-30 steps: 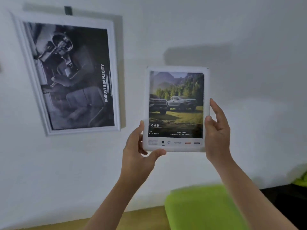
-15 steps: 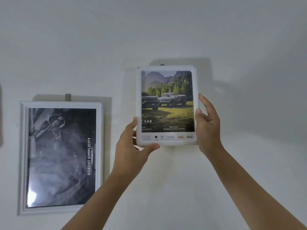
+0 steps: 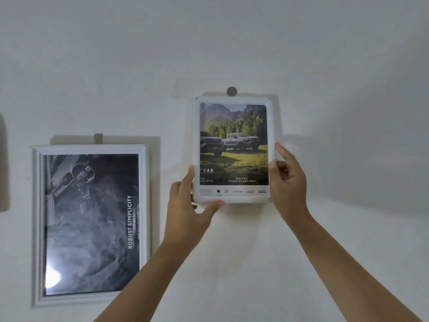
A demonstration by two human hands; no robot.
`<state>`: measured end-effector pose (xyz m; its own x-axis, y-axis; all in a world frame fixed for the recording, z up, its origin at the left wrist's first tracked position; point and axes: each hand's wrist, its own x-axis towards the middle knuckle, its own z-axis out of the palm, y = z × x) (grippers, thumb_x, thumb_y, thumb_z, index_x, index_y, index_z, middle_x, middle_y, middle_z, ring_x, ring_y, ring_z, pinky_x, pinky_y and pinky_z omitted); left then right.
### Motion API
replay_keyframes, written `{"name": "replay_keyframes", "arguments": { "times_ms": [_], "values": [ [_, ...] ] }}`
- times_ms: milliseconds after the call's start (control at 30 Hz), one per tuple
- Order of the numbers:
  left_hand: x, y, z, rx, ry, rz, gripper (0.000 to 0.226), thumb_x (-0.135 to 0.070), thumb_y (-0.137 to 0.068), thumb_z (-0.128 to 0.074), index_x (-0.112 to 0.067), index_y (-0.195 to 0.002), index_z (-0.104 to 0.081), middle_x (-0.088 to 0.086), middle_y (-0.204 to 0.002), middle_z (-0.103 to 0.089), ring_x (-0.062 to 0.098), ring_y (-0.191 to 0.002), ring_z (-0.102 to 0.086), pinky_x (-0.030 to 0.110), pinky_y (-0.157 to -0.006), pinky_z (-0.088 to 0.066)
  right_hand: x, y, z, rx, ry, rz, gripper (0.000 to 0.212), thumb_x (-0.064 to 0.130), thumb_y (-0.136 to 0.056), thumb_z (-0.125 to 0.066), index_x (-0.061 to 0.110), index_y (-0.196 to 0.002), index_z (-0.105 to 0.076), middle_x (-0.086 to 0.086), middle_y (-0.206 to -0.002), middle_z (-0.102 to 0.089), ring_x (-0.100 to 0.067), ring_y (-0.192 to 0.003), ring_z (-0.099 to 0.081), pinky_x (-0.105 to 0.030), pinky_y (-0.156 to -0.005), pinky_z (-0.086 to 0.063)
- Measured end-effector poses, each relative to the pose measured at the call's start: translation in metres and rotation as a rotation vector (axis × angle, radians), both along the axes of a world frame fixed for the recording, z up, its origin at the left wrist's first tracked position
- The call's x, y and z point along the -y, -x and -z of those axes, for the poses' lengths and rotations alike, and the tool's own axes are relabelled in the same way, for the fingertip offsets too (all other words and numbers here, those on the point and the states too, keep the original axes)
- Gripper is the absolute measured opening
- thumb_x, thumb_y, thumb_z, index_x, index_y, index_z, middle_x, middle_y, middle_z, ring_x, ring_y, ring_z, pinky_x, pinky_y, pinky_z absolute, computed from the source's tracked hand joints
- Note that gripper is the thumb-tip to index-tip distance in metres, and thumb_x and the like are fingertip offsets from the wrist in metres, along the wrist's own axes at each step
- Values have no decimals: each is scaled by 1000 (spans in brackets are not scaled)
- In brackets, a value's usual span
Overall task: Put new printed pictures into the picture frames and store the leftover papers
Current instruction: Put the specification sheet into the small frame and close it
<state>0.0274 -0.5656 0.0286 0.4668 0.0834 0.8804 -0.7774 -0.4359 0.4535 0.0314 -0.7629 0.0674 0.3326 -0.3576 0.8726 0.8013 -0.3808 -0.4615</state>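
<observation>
Both frames carry prints. The left hand [image 3: 185, 205] and right hand [image 3: 287, 180] each grip the small frame [image 3: 233, 149] against the wall [image 3: 348, 89], just under its hook [image 3: 231, 91] (hanging unfinished; leftover papers unseen).

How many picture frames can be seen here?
2. A large frame hangs on the wall at left; a smaller frame is held up against the wall by both hands, just below a wall hook.

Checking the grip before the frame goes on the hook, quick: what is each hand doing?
Left hand: holds the small white frame at its lower left corner.
Right hand: holds the same frame's right edge.
</observation>
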Motion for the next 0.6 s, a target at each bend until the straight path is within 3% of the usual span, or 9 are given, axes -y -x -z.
{"name": "replay_keyframes", "arguments": {
  "times_ms": [133,233,367,600],
  "values": [
    [-2,-9,4,61,-16,-69,87,-34,-69,-78,-22,-142,-32,-4,-113,-44,11,-101,-53,32,-88,-53,-4,-2,16,42,20,125,41,14,-94,-54,16,-134,-50,-4,-106,-55,-2,-91,-57,-7,-75,-48],
    [-1,-13,5,72,-29,-83,87,-37,-69,-78,-22,-141,-32,-3,-114,-42,15,-103,-52,35,-89,-52,-8,-3,22,51,25,180,42,13,-92,-57,15,-134,-49,-6,-112,-51,-8,-95,-56,-6,-75,-48],
    [1,-16,5,88,-18,-103,85,-36,-68,-79,-24,-139,-35,-3,-112,-39,17,-102,-51,34,-88,-51,-9,-7,24,23,53,265,49,29,-88,-53,18,-136,-46,-7,-114,-49,-25,-103,-56,-38,-82,-57],
    [2,-17,7,97,-7,-109,86,-33,-68,-80,-18,-138,-33,-4,-112,-38,17,-102,-51,32,-88,-51,-11,-6,26,-24,82,281,54,23,-88,-59,18,-139,-41,-8,-115,-45,-24,-106,-50,-40,-88,-53]
  ]
}}
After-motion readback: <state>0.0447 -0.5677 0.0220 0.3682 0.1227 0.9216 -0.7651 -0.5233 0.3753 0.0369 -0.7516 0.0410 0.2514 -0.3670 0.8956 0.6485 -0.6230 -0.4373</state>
